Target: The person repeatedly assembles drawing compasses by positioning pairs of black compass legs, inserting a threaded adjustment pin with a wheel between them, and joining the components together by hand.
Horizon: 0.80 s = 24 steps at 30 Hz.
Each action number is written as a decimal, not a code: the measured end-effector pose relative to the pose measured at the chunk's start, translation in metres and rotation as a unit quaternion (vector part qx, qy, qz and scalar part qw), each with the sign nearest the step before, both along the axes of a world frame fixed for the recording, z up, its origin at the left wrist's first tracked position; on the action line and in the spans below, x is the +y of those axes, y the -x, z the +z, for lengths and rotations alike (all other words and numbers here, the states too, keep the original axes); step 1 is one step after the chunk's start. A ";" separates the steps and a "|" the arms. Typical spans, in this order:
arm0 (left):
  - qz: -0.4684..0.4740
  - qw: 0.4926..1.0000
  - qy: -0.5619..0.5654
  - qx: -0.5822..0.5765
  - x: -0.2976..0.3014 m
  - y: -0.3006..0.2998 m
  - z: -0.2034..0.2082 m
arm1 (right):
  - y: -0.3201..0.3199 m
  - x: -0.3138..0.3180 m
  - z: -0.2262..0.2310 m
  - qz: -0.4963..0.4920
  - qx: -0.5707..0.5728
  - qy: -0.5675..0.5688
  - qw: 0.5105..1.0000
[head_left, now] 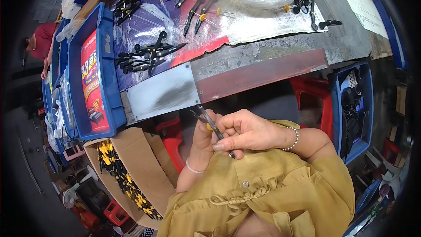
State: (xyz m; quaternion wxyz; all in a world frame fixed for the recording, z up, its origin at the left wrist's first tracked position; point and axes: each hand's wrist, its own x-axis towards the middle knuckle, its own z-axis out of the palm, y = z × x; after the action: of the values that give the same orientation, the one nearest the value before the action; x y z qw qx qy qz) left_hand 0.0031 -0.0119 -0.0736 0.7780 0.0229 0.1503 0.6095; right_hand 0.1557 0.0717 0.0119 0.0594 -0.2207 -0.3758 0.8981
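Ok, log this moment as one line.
left hand: holds black two-legged tool | right hand: holds same tool | tool: near pale plate corner | carton: black-and-yellow pieces inside

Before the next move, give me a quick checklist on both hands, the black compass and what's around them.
1. Left hand gripping the black compass: ok.
2. Right hand gripping it too: ok.
3. Yellow knob on it fully tight: cannot tell.
4. Metal plate free of marks: not ok, dark smudge.
5. Cardboard box open: ok, yellow-and-black pieces inside.
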 end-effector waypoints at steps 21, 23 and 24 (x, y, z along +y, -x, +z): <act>-0.066 0.948 -0.082 0.300 0.016 0.041 0.034 | -0.011 0.013 0.008 -0.036 -0.127 -0.476 0.869; -0.161 0.897 -0.096 0.400 0.020 0.044 0.050 | -0.011 0.012 0.016 -0.115 -0.090 -0.477 0.867; -0.174 0.886 -0.102 0.417 0.022 0.041 0.057 | -0.009 0.013 0.015 -0.124 -0.056 -0.535 0.834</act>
State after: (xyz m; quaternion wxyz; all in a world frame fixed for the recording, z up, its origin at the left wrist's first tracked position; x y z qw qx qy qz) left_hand -0.0376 0.0104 -0.0166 0.7309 0.3797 0.3915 0.4104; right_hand 0.1650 0.0851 0.0274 0.2575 -0.2492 -0.7702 0.5276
